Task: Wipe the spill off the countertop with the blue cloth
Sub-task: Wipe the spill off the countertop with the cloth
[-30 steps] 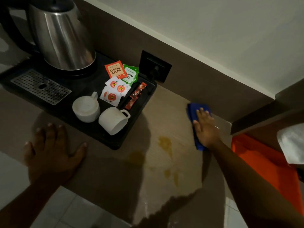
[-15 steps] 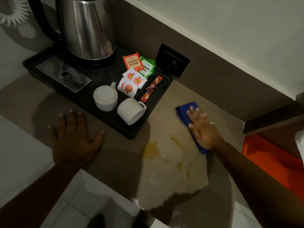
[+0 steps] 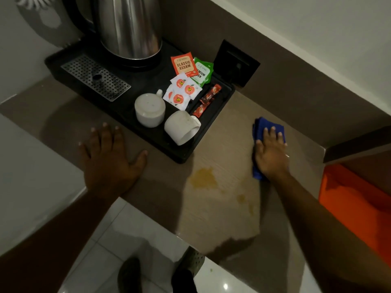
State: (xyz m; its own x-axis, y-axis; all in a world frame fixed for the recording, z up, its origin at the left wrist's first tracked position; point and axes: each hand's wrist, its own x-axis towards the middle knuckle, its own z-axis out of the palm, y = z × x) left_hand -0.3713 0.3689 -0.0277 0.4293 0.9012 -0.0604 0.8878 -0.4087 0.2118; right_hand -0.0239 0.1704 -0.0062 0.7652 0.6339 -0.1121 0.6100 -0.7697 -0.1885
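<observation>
A folded blue cloth (image 3: pixel 259 126) lies flat on the beige countertop (image 3: pixel 224 218), near the back wall. My right hand (image 3: pixel 270 154) presses down on it with fingers spread, covering most of it. A yellowish spill (image 3: pixel 204 178) spreads on the counter to the left of the cloth, with smaller spots (image 3: pixel 241 198) trailing toward the front edge. The cloth sits just right of the spill and does not touch the big patch. My left hand (image 3: pixel 110 159) rests flat on the counter, fingers apart, holding nothing.
A black tray (image 3: pixel 179 154) to the left of the spill carries a steel kettle (image 3: pixel 129 26), two white cups (image 3: pixel 150 108), tea sachets (image 3: pixel 184 64) and a drip grate (image 3: pixel 95 77). A wall socket (image 3: pixel 237 63) is behind. An orange surface (image 3: pixel 349 204) lies at the right. Feet show on the tiled floor below.
My right hand has slid the cloth back and forth near the wall, and the spill patch nearest the cloth is gone. The view shifted right and down. My left hand stays planted.
</observation>
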